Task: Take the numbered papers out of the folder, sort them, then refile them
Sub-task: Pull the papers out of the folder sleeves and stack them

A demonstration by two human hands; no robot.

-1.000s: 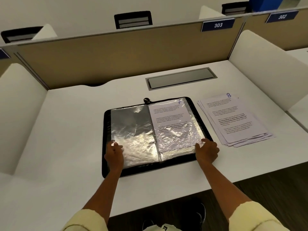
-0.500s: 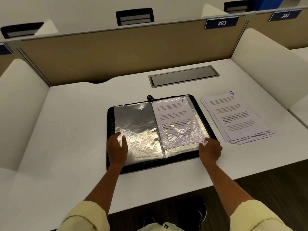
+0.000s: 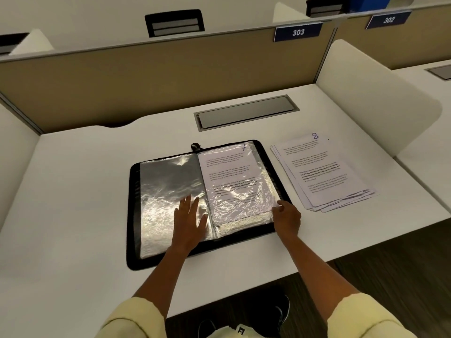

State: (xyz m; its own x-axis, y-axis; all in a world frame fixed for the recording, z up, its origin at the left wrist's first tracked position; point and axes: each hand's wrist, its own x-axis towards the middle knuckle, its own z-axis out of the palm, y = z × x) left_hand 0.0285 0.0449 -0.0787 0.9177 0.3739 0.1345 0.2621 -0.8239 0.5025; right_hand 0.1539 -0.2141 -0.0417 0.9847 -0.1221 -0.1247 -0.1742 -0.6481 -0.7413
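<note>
The zip folder [image 3: 207,198] lies open flat on the bench [image 3: 73,191] in front of me. My left hand [image 3: 189,222] rests flat, fingers straight and spread, on the empty plastic sleeve [image 3: 168,191] of the left page, close to the spine. My right hand [image 3: 286,219] is at the near right corner of the right-hand sleeve, fingers curled at its edge; whether I actually pinch the plastic I cannot tell. That sleeve holds the sheet marked 7 [image 3: 229,167]. Just to the right of the folder, apart from it, sits the loose stack of papers [image 3: 324,174] with an 8 on top. So I judge I am in the refiling stage: seven looks filed, and the stack from eight onward is left to go in. How many sheets that is I cannot count.
</note>
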